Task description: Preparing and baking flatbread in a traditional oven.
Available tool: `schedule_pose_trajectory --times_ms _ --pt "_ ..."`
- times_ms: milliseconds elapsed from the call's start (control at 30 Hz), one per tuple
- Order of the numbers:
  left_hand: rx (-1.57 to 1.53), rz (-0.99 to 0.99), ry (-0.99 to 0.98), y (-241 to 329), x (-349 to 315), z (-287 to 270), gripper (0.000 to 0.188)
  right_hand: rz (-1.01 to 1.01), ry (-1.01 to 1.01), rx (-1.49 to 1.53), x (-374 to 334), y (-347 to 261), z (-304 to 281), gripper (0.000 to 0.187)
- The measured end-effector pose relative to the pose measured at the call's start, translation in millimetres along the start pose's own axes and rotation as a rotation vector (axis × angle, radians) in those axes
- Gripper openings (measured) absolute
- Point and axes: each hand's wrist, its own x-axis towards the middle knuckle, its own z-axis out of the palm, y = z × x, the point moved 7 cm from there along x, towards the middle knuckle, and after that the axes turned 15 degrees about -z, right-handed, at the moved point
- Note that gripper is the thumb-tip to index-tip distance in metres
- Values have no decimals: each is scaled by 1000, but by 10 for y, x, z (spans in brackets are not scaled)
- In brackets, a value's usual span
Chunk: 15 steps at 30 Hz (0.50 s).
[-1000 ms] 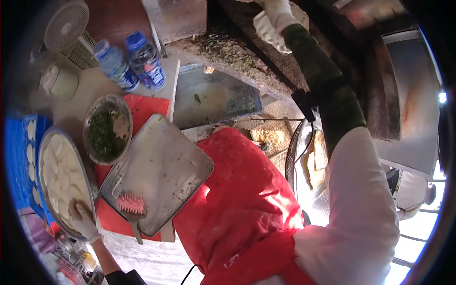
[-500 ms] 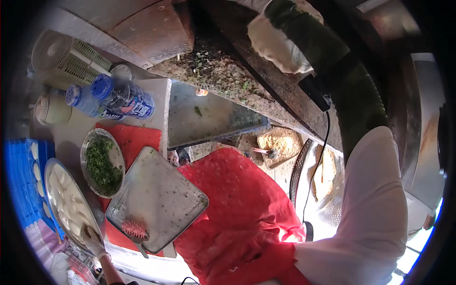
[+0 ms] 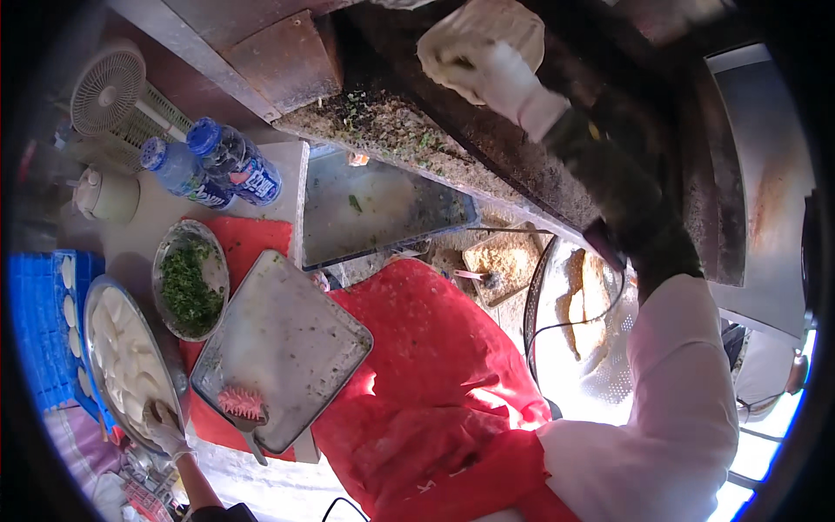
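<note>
We rest our gloved left hand (image 3: 164, 431) on smooth, pale dough pieces (image 3: 122, 335) in a round metal pan (image 3: 173, 370), fingers loosely extended. Our white-gloved right hand (image 3: 513, 80) overlaps a soft, pale, rounded piece (image 3: 487, 24) at its fingers; whether they grip, we cannot tell. A pink-bristled, grey-handled brush (image 3: 241, 402) lies right of our left fingers.

White lettering stood on blue label (image 3: 257, 181) of right-hand bottle (image 3: 231, 158); few small white marks (image 3: 425, 485) on red apron (image 3: 426, 383), illegible.
</note>
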Motion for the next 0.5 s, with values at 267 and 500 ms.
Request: schedule_pose_trajectory --times_ms 267,500 --pt "-124 -10 -13 290 -55 -54 34 469 399 155 -519 1666 -170 19" --pt "-90 -54 -46 122 -79 53 34 675 -76 -128 308 2063 706 51"
